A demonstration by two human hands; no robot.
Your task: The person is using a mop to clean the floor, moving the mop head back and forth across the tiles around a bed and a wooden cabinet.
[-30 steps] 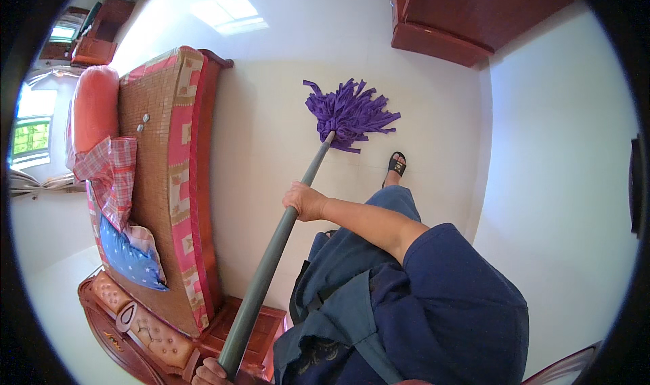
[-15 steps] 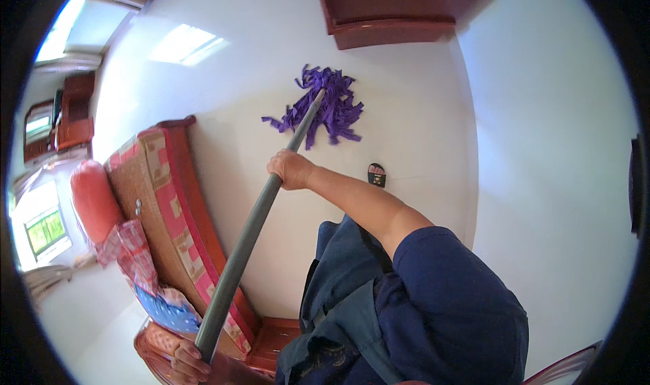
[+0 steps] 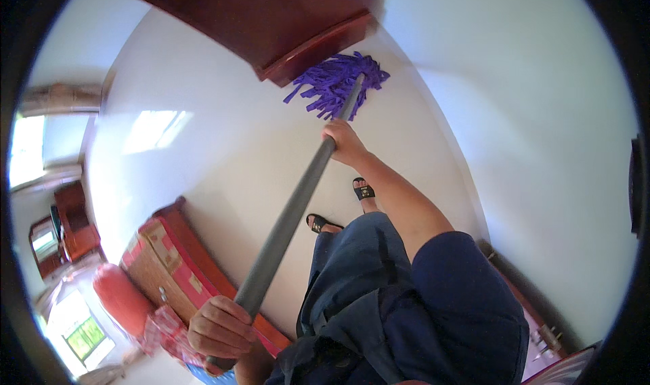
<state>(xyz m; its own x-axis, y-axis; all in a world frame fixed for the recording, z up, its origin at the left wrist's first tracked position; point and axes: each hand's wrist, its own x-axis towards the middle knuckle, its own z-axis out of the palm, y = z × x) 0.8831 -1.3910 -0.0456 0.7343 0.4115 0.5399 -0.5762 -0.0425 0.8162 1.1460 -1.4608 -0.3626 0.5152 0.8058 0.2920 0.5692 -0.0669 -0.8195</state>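
A mop with a long grey handle (image 3: 288, 222) slants across the view, its purple strip head (image 3: 335, 84) spread on the pale floor. The head lies against the base of the dark red wooden cabinet (image 3: 315, 47), near the right wall. My left hand (image 3: 222, 327) is closed round the upper end of the handle, low in the view. Farther down the pole, closer to the mop head, my right hand (image 3: 344, 141) grips it with that arm stretched forward.
To the left stands a wooden bed (image 3: 210, 270) with a mat, a red bolster (image 3: 122, 300) and crumpled bedding. A white wall (image 3: 542, 148) runs along the right. My sandalled feet (image 3: 363, 189) are on the floor below the mop. A dresser with a mirror (image 3: 71, 226) is at far left.
The mop head has moved right, up to the cabinet's base. Both hands have shifted right along with the handle, and the left has risen. The view has turned; both feet now show.
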